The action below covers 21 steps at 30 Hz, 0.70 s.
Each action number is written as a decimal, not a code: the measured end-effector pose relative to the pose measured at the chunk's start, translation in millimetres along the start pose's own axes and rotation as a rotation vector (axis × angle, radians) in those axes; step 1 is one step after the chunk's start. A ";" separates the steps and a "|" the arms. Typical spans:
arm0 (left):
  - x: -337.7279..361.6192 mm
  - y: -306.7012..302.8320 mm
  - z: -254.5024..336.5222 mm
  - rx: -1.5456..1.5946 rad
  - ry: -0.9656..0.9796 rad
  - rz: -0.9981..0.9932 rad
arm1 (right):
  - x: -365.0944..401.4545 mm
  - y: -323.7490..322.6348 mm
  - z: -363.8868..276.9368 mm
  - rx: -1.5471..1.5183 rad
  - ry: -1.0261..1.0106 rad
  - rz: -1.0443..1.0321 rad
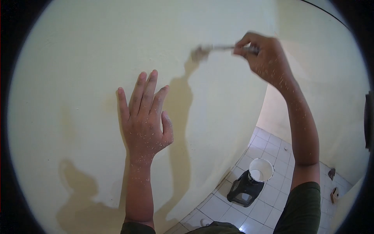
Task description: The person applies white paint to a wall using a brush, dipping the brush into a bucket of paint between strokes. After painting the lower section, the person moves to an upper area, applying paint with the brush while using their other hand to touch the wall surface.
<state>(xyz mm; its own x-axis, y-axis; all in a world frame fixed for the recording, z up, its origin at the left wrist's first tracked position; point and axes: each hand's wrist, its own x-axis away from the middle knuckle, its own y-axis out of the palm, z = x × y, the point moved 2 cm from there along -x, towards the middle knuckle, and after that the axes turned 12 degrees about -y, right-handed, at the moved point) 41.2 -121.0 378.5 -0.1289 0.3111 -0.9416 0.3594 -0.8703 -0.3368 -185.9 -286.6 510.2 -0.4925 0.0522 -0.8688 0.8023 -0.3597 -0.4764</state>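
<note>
My left hand (146,121) lies flat against the pale yellow wall (89,50), fingers spread, with white specks on its skin. Up at the right, my right hand (263,56) is wrapped round the dark handle of a thin-necked tool (224,48). The tool's blurred, whitish head points left, in front of or against the wall; contact cannot be made out. White specks dot my right hand and forearm as well. Shadows of the arm and tool fall on the wall between the two hands.
Below right, a white bucket (261,170) stands on a black stool (245,190) on the white tiled floor (272,197). A small dark object (331,173) and a little box (334,195) lie near the right wall (331,117). A dark cable runs across the top right.
</note>
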 end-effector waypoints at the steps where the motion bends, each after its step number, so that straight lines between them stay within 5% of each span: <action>1: 0.8 -0.4 0.3 -0.004 0.002 -0.006 | -5.8 -0.3 4.1 -0.009 -0.099 0.143; 5: 1.5 0.5 0.9 -0.022 0.005 -0.007 | -15.6 -14.5 -5.2 0.036 -0.128 0.336; 9: 13.2 5.5 4.1 -0.033 -0.002 -0.043 | 3.3 4.2 -1.3 0.026 -0.229 0.114; 13: 37.1 15.3 8.3 0.041 -0.025 -0.090 | 72.5 50.1 -1.4 0.058 -0.075 -0.191; 21: 56.2 30.1 13.0 -0.030 -0.014 -0.087 | 272.6 151.1 -33.2 -0.232 0.195 -0.359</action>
<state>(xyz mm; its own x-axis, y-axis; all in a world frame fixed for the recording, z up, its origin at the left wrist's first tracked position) 32.8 -134.6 315.5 -0.1739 0.3790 -0.9089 0.3738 -0.8285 -0.4170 -187.6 -295.7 196.9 -0.6976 0.3176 -0.6423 0.6583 -0.0701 -0.7495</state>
